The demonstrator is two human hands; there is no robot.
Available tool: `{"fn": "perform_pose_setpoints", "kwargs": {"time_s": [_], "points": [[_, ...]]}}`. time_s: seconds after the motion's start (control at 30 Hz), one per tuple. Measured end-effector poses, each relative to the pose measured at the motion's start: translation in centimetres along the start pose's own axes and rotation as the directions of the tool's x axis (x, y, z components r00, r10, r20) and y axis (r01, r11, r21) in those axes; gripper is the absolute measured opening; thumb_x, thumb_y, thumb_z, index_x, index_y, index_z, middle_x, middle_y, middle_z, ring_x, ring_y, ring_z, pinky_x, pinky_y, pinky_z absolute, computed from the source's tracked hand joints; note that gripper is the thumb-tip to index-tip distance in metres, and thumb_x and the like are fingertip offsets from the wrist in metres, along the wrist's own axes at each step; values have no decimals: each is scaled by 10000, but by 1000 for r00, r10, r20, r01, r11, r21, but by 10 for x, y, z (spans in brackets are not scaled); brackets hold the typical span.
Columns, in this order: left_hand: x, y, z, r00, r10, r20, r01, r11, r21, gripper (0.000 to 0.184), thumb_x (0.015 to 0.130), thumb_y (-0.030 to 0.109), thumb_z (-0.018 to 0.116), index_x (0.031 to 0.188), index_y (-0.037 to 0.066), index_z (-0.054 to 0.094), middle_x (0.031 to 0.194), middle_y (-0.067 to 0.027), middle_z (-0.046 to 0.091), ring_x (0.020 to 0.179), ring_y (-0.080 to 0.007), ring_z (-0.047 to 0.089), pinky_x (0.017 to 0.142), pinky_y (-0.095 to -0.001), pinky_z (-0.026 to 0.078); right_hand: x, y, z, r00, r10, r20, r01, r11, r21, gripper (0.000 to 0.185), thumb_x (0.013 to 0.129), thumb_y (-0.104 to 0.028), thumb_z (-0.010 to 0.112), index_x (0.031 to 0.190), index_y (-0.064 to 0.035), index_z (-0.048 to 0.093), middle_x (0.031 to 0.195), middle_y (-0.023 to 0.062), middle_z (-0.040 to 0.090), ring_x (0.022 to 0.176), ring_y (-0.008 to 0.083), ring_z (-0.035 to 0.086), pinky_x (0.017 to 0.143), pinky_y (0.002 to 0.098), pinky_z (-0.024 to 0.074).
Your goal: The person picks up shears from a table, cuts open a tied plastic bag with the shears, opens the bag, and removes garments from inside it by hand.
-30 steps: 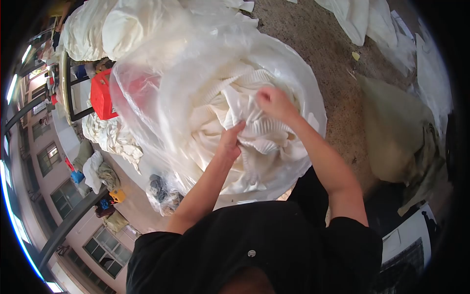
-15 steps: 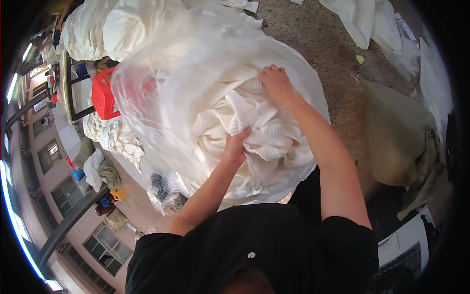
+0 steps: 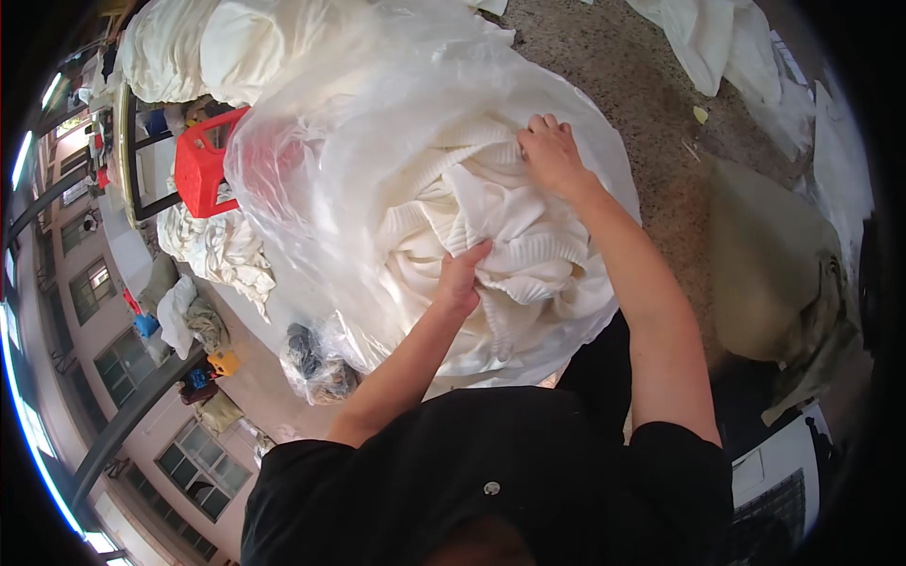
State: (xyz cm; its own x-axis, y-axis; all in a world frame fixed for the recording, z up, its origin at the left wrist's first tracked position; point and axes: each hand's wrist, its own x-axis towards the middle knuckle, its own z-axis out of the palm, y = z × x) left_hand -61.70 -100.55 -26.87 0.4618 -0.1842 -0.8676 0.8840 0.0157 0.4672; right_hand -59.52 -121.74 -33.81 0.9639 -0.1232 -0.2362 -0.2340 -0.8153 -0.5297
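A large clear plastic bag [image 3: 349, 160] lies open in front of me, with several white knit garments [image 3: 514, 212] heaped inside, their ribbed edges showing. My left hand [image 3: 461, 279] is closed on a white knit garment near the middle of the heap. Its thumb lies on top of the cloth, and the other fingers are mostly hidden in the folds. At the far right side of the heap, my right hand [image 3: 553, 158] has its fingers curled over a ribbed piece, close to the bag's inner wall. Its fingertips are partly hidden.
A red plastic stool or crate [image 3: 200, 174] stands left of the bag, above a pile of cream cloth [image 3: 217, 250]. White bundles [image 3: 255, 52] lie behind. On the left floor is a plastic bag with dark contents [image 3: 316, 366]. Greenish-grey cloth [image 3: 769, 264] hangs at the right.
The whole view has shifted slightly. My right hand has edged a little right along the heap with its fingers still curled. My left hand stays on the garment.
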Motion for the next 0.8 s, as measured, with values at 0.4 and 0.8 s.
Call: {"fn": "perform_pose_setpoints", "kwargs": {"time_s": [0.4,0.8], "points": [[-19,12,-5,964,-204,169,241,940,-240,318,769,78,583,1070,27,492,956,-77,584,815,-187,575,715,-295,474,-127,-120,-16,980,-133,-149,194,808,556,112,758,-132,510,785,-31,470,732,153,501,727,330,506,629,411,406],[-22,7,-10,996,-85,20,85,996,-8,427,716,9,581,1128,24,472,1031,-88,559,889,-213,560,771,-342,467,17,10,44,920,-7,-392,29,998,50,126,733,-82,482,842,-59,540,738,136,554,709,331,548,644,420,440]]}}
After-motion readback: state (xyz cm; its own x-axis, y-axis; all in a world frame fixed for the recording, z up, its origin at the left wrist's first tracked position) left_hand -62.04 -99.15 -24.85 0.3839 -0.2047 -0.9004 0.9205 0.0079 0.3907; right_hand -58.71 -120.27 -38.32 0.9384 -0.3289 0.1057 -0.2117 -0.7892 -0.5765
